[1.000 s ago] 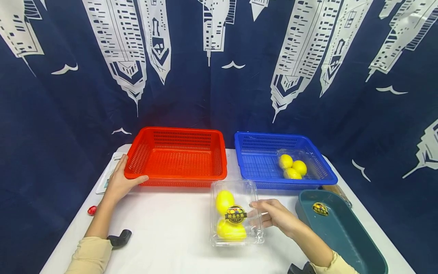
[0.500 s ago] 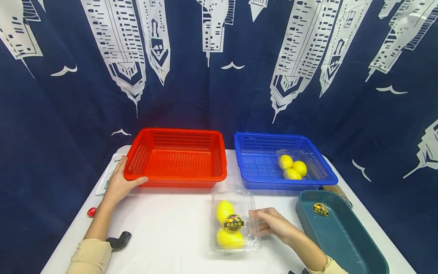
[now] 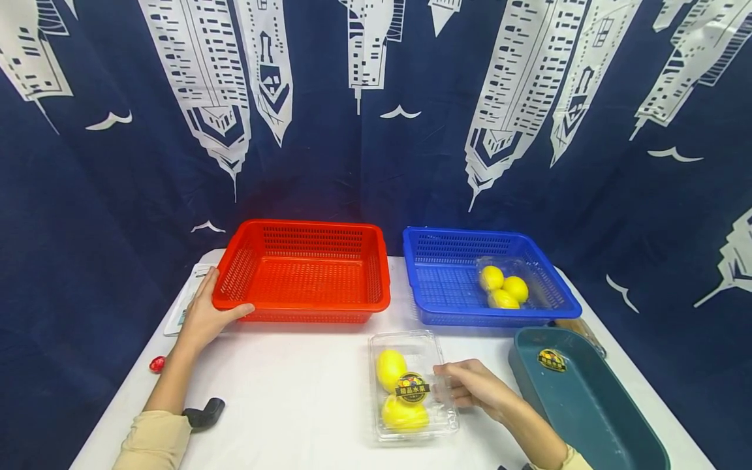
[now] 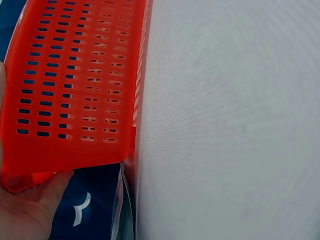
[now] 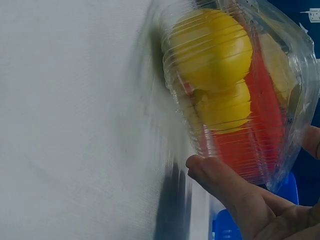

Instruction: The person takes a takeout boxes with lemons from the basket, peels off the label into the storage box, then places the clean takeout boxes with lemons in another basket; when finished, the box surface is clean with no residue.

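Note:
A clear plastic box (image 3: 414,386) with yellow lemons (image 3: 391,367) and a round dark label lies flat on the white table (image 3: 294,391), front centre. My right hand (image 3: 467,385) holds its right edge; in the right wrist view the thumb and fingers of that hand (image 5: 235,195) pinch the box (image 5: 240,90) at its side. My left hand (image 3: 204,312) grips the front-left corner of an empty red basket (image 3: 305,271), thumb on its front wall. The left wrist view shows the basket wall (image 4: 75,75) against my palm (image 4: 25,210).
A blue basket (image 3: 446,281) at the back right holds another clear box of lemons (image 3: 502,287). A dark teal tray (image 3: 581,398) stands at the front right. A black object (image 3: 204,412), a small red thing (image 3: 156,363) and a white flat item (image 3: 183,307) lie on the left.
The clear box has come down from a raised, tilted hold to lie flat, a little nearer and to the right, with my right hand still on it. The left hand has stayed put.

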### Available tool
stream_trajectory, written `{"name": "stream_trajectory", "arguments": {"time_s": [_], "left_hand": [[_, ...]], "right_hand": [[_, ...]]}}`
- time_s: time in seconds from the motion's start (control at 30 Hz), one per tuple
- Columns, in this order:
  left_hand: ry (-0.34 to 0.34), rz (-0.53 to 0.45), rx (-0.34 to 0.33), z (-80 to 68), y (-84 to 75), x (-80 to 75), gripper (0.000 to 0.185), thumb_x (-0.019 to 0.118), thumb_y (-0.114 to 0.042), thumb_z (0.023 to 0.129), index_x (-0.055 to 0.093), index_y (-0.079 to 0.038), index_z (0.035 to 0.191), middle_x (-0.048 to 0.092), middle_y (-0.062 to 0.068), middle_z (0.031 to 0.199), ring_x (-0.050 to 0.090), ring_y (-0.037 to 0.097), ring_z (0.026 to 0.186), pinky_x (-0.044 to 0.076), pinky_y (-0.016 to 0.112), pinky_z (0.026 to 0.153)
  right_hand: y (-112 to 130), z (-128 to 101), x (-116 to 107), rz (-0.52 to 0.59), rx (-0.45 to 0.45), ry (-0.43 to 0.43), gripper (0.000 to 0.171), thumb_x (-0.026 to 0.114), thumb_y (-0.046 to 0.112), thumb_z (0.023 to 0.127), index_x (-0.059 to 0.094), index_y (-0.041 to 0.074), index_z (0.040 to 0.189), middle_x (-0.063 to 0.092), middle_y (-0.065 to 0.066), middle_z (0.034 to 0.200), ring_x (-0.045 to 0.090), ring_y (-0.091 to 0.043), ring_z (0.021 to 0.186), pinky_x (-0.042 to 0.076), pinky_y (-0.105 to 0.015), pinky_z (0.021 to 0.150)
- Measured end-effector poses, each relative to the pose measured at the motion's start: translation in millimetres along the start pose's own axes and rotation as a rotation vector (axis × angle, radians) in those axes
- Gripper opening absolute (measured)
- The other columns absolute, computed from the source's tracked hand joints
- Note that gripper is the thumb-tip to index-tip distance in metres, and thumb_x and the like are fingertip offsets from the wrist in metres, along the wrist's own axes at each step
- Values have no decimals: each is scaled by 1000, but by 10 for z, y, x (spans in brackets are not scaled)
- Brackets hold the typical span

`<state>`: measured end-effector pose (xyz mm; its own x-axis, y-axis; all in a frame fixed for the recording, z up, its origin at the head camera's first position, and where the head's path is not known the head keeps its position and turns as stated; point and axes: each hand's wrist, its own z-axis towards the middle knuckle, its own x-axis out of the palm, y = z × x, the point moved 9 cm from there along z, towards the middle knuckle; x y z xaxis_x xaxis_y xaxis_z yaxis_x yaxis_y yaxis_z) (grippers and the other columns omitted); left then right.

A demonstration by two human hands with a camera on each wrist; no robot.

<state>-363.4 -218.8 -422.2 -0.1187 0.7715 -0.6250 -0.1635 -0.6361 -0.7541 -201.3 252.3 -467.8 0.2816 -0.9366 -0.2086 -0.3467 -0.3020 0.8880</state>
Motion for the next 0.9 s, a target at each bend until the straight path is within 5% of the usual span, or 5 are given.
{"name": "stream_trajectory", "arguments": {"time_s": [0.3,0.9], "left_hand": [[-3,4,-12,-5,6,-16,113,79,-43,76,10,-1,156,10,18,164,19,48,146,22,72,111],[18,-5,7,-4,-10,-18,112,77,-43,78,8,-2,156,9,19,164,21,50,144,25,74,108]], "right_hand": [[-58,22,-22,29,-7,-10,55,50,25,92,52,-16,129,74,-13,97,73,-13,77,61,-25,70],[-100,34,-38,45,-40,0,52,52,22,92,55,-18,125,68,-2,88,70,-9,80,61,-27,75]]}}
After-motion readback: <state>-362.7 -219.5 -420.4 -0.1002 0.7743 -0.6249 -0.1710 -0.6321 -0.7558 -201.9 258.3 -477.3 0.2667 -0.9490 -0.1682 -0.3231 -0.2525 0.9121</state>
